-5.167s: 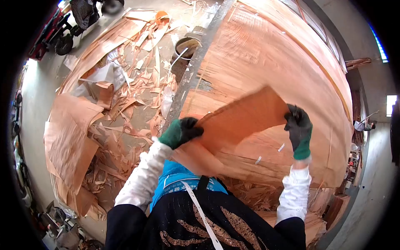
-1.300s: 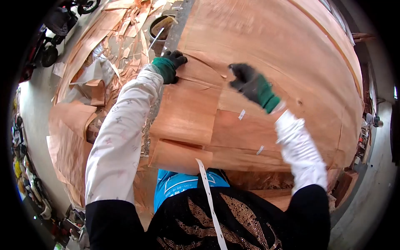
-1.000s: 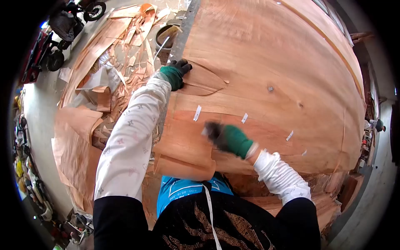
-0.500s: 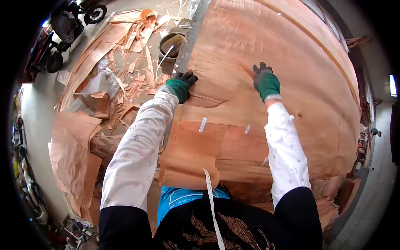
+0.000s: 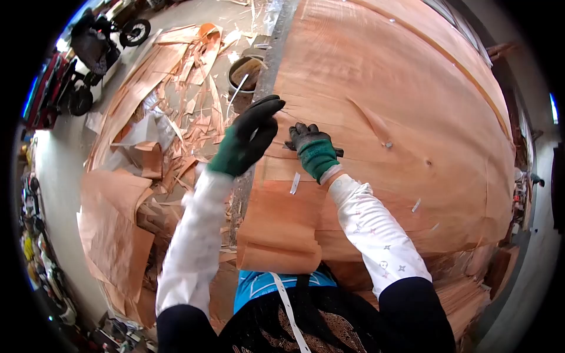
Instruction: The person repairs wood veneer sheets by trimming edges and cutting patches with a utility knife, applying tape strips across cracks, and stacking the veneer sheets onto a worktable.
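A large reddish-brown wood veneer sheet (image 5: 376, 194) spreads in front of me, with overlapping edges and short white tape pieces (image 5: 295, 183) on it. My left hand (image 5: 250, 132), in a black and green glove, is raised over the sheet's left edge. Its fingers stretch to the right, thumb apart, with nothing visible between them. Close beside it, my right hand (image 5: 312, 146), gloved alike, is curled low over the veneer. A dark tool (image 5: 339, 152) sticks out on its right side; the rest is hidden under the glove. Nearer my body lies a curled veneer piece (image 5: 279, 235).
Left of the metal table edge (image 5: 273, 56), a bucket (image 5: 246, 73) stands among veneer scraps (image 5: 200, 120). Larger veneer offcuts (image 5: 115, 217) lie at lower left. White perforated tape (image 5: 288, 306) hangs down my front. A motorbike (image 5: 94, 53) is parked at upper left.
My right hand has moved left and nearer, and a dark tool now shows under it. My left hand has lifted off the veneer. A lifted veneer flap shows where my right hand was.
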The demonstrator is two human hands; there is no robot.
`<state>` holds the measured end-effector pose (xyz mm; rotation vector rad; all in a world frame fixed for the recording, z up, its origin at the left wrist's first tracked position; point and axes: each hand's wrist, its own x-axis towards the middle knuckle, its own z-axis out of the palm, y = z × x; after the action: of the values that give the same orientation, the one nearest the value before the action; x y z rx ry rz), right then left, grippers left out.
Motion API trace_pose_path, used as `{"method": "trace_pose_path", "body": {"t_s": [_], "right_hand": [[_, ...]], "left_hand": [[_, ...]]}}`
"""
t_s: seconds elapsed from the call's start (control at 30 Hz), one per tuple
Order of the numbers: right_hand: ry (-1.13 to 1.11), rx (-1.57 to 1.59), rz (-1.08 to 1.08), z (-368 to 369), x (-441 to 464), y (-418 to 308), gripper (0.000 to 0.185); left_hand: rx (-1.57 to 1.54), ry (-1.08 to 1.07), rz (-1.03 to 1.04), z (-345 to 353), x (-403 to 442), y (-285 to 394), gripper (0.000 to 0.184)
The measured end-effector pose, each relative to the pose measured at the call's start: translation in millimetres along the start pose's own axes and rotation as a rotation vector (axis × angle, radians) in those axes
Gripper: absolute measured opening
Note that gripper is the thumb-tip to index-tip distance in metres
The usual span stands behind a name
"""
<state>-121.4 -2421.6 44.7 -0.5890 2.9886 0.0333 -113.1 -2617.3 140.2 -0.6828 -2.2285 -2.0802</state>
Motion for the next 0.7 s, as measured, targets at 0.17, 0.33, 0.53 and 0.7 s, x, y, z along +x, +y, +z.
{"method": "trace_pose_path", "body": {"t_s": [0.17, 0.33, 0.53, 0.7], "right_hand": [[-0.171, -0.031, 0.049, 1, 7, -5, 0.030], [-0.186, -0.018, 0.063, -8, 8, -8, 0.034], [-0.081, -0.083, 0.016, -12, 0, -8, 0.034], [-0.013, 0.095, -0.035, -16, -2, 5, 0.044]], "left_hand": [[-0.330, -0.394, 0.161, 15, -42, 162, 0.028], [-0.064, -0.622, -0.026, -3, -91, 181, 0.029], [-0.195, -0.120, -0.925, -17, -29, 58, 0.032], [-0.314, -0.073, -0.992, -8, 29, -45, 0.033]]}}
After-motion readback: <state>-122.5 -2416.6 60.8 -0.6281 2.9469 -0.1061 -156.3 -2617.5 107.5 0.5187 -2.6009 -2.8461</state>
